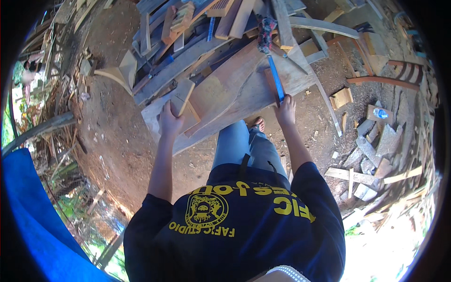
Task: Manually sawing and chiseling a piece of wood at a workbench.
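Note:
At the left, my left hand (pixel 170 121) is closed on the near edge of a small flat wooden piece (pixel 181 95) with a pale edge. Over on the right, my right hand (pixel 285 112) grips the near end of a long tool with a straight blue bar (pixel 275 77). The bar's far end carries a dark, red-flecked wrapped part (pixel 267 35). Both hands are above a wide wooden board (pixel 225 89) that lies across in front of my legs. A small brown wooden piece partly shows beside the blue bar.
Stacked planks (pixel 188 66) and offcuts lie beyond the board. Scattered wood scraps (pixel 371 150), a small wooden block (pixel 341 97) and a plastic bottle (pixel 380 113) are on the right. A curved wooden piece (pixel 117 74) stands at the left, and a blue sheet (pixel 35 221) hangs at lower left.

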Tool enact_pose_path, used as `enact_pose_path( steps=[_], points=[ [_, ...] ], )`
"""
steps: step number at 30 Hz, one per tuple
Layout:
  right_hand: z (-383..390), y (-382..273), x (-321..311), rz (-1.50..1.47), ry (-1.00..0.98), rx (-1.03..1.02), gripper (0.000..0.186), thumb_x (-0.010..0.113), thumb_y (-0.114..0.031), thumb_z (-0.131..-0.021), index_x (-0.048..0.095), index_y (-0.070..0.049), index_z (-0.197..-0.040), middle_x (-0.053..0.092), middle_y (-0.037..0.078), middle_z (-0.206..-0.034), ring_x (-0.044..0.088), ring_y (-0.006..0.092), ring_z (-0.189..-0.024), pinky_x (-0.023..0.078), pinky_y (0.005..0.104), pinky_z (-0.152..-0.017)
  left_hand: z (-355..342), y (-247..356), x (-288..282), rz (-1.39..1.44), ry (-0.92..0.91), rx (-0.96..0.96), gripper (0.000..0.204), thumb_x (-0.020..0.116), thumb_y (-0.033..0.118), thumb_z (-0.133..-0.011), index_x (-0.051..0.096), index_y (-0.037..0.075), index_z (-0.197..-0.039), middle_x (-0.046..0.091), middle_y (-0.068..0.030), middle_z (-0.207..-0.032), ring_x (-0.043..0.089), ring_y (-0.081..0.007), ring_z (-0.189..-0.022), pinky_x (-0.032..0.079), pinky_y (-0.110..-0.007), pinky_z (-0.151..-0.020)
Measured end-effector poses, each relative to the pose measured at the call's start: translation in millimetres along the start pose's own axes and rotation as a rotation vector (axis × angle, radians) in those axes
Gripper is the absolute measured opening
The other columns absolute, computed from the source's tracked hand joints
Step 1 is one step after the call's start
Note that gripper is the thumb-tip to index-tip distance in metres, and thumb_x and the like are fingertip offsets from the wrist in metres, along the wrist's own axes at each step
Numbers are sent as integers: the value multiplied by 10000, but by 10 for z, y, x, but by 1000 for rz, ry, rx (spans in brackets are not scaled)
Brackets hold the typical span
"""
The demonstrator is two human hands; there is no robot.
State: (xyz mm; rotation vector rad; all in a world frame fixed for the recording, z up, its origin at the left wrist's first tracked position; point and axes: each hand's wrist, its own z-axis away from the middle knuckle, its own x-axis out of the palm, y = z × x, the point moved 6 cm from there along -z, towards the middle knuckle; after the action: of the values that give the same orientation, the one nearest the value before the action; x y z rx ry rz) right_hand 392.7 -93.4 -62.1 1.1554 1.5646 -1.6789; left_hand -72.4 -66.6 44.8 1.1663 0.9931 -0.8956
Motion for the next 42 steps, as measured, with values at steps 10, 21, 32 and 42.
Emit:
enact_pose_path(
  steps=[10, 21, 32, 42],
  points=[
    [56, -1266, 394, -403, 11, -16, 523, 733, -113, -737, 487, 45, -1171, 540, 212, -1053, 481, 396, -978, 420, 500, -883, 486, 102, 140, -129, -129, 46, 848, 881, 409, -552, 552, 209, -1308, 523, -77, -1115, 503, -312, -1091, 410, -470, -936],
    [-140, -1620, 1064, -431, -51, -195, 661, 827, -152, -674, 476, 5, -1212, 566, 225, -1123, 530, 422, -1034, 431, 493, -898, -253, 444, 645, -80, -117, 164, 847, 834, 530, -607, 546, 207, -1334, 493, -87, -1208, 478, -329, -1162, 368, -475, -1020],
    [389, -1395, 481, -463, -602, 68, 257, 552, -143, -964, 517, -34, -1193, 628, 194, -858, 637, 365, -722, 509, 431, -639, -410, 540, 889, -103, -165, 232, 684, 781, 383, -684, 520, 105, -1252, 581, -109, -1228, 562, -278, -1154, 420, -436, -1005],
    [483, -1668, 934, -189, -690, -72, 273, 463, -106, -960, 395, -44, -1217, 642, 278, -808, 648, 470, -734, 501, 571, -623, -433, 556, 907, -222, -184, 218, 696, 796, 360, -635, 526, 75, -1209, 607, -118, -1195, 583, -270, -1130, 452, -418, -971]
  ],
)
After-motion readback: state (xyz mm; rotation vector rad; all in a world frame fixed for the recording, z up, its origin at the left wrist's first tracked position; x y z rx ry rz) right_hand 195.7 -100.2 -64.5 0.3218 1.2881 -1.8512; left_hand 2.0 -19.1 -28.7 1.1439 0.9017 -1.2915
